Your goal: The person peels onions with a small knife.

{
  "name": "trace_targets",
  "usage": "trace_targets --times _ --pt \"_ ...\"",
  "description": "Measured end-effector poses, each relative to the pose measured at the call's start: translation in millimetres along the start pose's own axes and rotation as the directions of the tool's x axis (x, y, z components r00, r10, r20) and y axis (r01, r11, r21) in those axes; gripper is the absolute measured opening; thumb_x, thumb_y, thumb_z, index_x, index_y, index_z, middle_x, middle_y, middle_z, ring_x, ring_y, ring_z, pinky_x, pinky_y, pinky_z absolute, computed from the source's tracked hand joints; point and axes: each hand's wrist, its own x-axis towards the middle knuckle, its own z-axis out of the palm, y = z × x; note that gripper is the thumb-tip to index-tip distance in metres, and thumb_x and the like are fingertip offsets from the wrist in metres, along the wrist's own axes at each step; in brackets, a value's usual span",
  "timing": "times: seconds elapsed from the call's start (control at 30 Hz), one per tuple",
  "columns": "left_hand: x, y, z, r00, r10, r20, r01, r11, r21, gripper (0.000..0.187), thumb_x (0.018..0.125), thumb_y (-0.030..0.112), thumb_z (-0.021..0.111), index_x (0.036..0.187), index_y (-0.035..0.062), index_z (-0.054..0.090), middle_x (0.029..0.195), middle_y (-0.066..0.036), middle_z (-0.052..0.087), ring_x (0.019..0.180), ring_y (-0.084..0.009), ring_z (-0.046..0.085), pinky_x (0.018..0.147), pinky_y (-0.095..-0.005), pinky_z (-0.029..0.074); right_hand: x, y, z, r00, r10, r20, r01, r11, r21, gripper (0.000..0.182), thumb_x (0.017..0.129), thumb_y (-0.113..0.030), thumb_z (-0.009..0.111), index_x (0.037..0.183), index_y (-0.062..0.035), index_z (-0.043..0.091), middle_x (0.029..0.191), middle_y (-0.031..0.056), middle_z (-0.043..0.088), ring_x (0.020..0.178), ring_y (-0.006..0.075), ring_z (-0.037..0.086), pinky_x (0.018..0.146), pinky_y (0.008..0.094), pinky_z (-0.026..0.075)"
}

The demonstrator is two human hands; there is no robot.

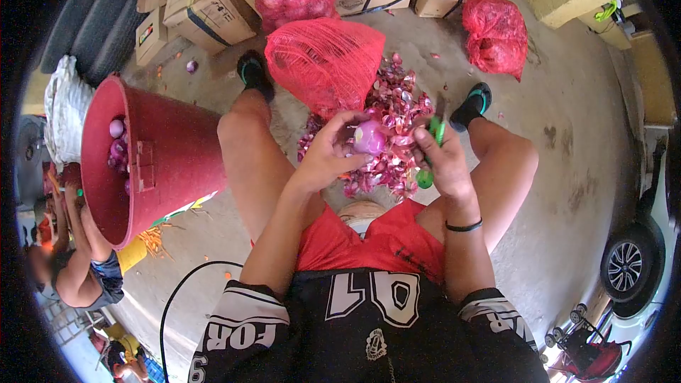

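Observation:
A purple onion (pixel 369 137) with a pale cut end is held in my left hand (pixel 332 152), the fingers curled round its left side. My right hand (pixel 445 159), a little to the right of the onion and apart from it, grips a green-handled knife (pixel 437 130) whose blade is blurred. Below both hands lies a heap of red onion skins (pixel 401 99) on the floor between my legs. Just beyond my left hand sits a red mesh bag (pixel 323 60). A round green thing (pixel 424 179) shows beside my right wrist.
On the left stands a large red bin (pixel 177 149) with onions inside. Mesh onion bags (pixel 494 37) and cardboard boxes (pixel 216 18) are at the back. Another person (pixel 81 262) sits at far left near carrot peelings (pixel 152 239). A car wheel (pixel 626 267) is at right.

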Motion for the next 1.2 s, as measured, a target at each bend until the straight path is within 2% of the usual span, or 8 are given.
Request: trace_targets --times 0.13,0.2,0.27,0.3,0.4,0.63,1.1,1.2 --pt "1.1 -2.1 -3.5 1.000 0.002 -0.010 -0.002 1.000 0.012 0.063 0.079 -0.008 0.070 0.134 0.0029 0.043 0.126 -0.007 0.052 0.114 -0.0162 0.054 0.096 -0.0306 0.046 5.8 -2.0 -9.2 0.979 -0.049 -0.199 0.057 0.998 0.035 0.016 0.097 -0.020 0.060 0.105 -0.0058 0.057 0.074 -0.0049 0.052 0.055 0.0026 0.045 0.044 0.0177 0.031" --pt "3.1 -2.1 -2.9 0.999 0.016 -0.038 -0.014 0.999 0.038 0.058 0.081 -0.005 0.068 0.133 0.0028 0.044 0.125 -0.007 0.053 0.114 -0.0164 0.054 0.096 -0.0301 0.046 10.8 13.4 -20.5 0.957 -0.231 -0.177 0.151 0.914 -0.377 0.028 0.095 -0.018 0.062 0.117 -0.0020 0.055 0.081 0.0049 0.058 0.069 0.0122 0.055 0.061 0.0257 0.045" --pt "4.3 -3.2 -3.2 0.997 -0.037 -0.071 0.032 0.997 -0.077 0.052 0.084 -0.001 0.067 0.132 0.0030 0.047 0.123 -0.007 0.055 0.113 -0.0161 0.055 0.095 -0.0299 0.046 14.3 33.1 -25.4 0.862 -0.507 0.009 0.318 0.526 -0.789 0.037 0.093 -0.017 0.063 0.125 -0.0003 0.053 0.090 0.0114 0.060 0.079 0.0191 0.060 0.074 0.0313 0.050" --pt "4.4 -2.7 -3.0 0.994 -0.066 -0.086 0.054 0.990 -0.134 0.049 0.085 0.002 0.066 0.131 0.0031 0.048 0.122 -0.007 0.056 0.113 -0.0160 0.055 0.095 -0.0298 0.046 4.2 16.0 -11.2 0.932 -0.360 0.030 0.257 0.603 -0.755 0.050 0.092 -0.016 0.063 0.137 -0.0007 0.046 0.109 0.0190 0.059 0.098 0.0297 0.060 0.091 0.0367 0.045" --pt "2.4 6.6 0.2 0.981 -0.150 -0.122 0.119 0.965 -0.232 0.044 0.089 0.007 0.064 0.130 0.0025 0.050 0.120 -0.006 0.058 0.111 -0.0152 0.056 0.095 -0.0296 0.046 -6.7 6.3 16.9 0.871 -0.458 0.179 0.410 0.477 -0.777 0.050 0.090 -0.014 0.063 0.136 -0.0005 0.048 0.115 0.0238 0.057 0.109 0.0371 0.057 0.093 0.0410 0.046" --pt "0.9 5.9 -3.7 0.981 -0.148 -0.122 0.115 0.962 -0.247 0.043 0.090 0.010 0.063 0.129 -0.0006 0.051 0.119 -0.006 0.059 0.109 -0.0150 0.057 0.094 -0.0292 0.046 -14.4 -7.1 36.3 0.907 -0.268 0.326 0.421 0.549 -0.722 0.048 0.092 -0.008 0.058 0.138 -0.0022 0.048 0.093 0.0179 0.058 0.091 0.0314 0.060 0.080 0.0349 0.047" --pt "-2.5 5.0 -6.2 0.999 -0.040 0.003 0.040 0.988 -0.147 0.059 0.082 0.009 0.071 0.134 0.0007 0.045 0.134 -0.012 0.051 0.124 -0.0233 0.050 0.105 -0.0374 0.042 -6.6 9.7 22.3 0.978 -0.210 -0.017 0.201 0.955 -0.220 0.040 0.101 -0.016 0.050 0.137 0.0002 0.049 0.131 0.0145 0.058 0.123 0.0208 0.053 0.105 0.0319 0.037" --pt "-1.6 -0.2 -6.9 0.994 -0.045 -0.099 0.042 0.998 -0.037 0.050 0.083 0.004 0.066 0.130 0.0029 0.049 0.126 -0.008 0.056 0.116 -0.0189 0.054 0.103 -0.0330 0.041 -6.8 4.4 18.4 0.977 -0.198 -0.076 0.185 0.972 -0.142 0.042 0.102 -0.018 0.050 0.141 -0.0040 0.047 0.097 0.0011 0.051 0.084 0.0086 0.042 0.071 0.0227 0.034"
